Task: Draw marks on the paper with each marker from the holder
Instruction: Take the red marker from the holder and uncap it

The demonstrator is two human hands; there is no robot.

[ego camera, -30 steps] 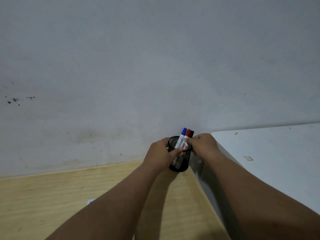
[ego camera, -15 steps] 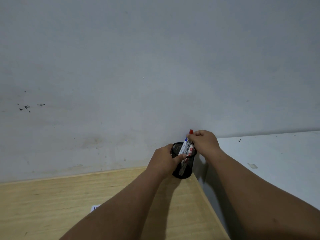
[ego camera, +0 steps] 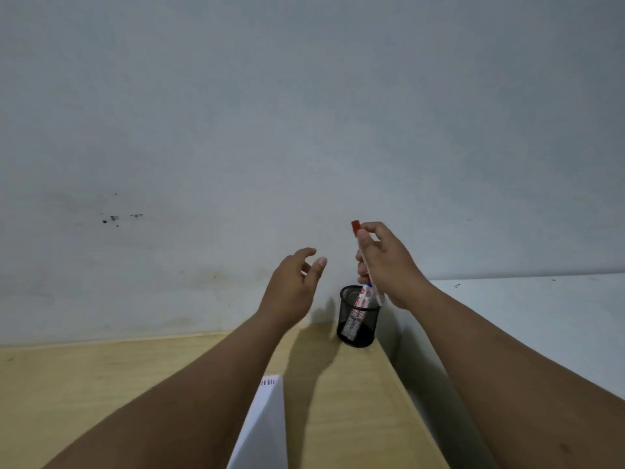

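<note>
Seen from the head camera, a person's right hand [ego camera: 389, 265] is clamped around a red-capped marker [ego camera: 355, 227], holding it nearly upright above a black mesh holder [ego camera: 357, 321]; the red cap shows above the fingers, while the marker's white barrel runs down behind the hand toward the holder's rim; whether its lower end is clear of the rim cannot be told. More markers [ego camera: 363, 297] lean inside the holder, their labels showing through the mesh. The holder stands upright at the far right corner of a pale wooden desk [ego camera: 84, 384], close against a grey wall [ego camera: 304, 113]. The left hand [ego camera: 294, 286] hangs in the air just left of the holder, fingers spread apart and lightly curled, gripping nothing and touching nothing. A white sheet of paper [ego camera: 267, 431] lies on the desk between the forearms; short red and blue marks [ego camera: 267, 382] sit at its far edge. A white surface [ego camera: 541, 316] adjoins the desk on the right.
</note>
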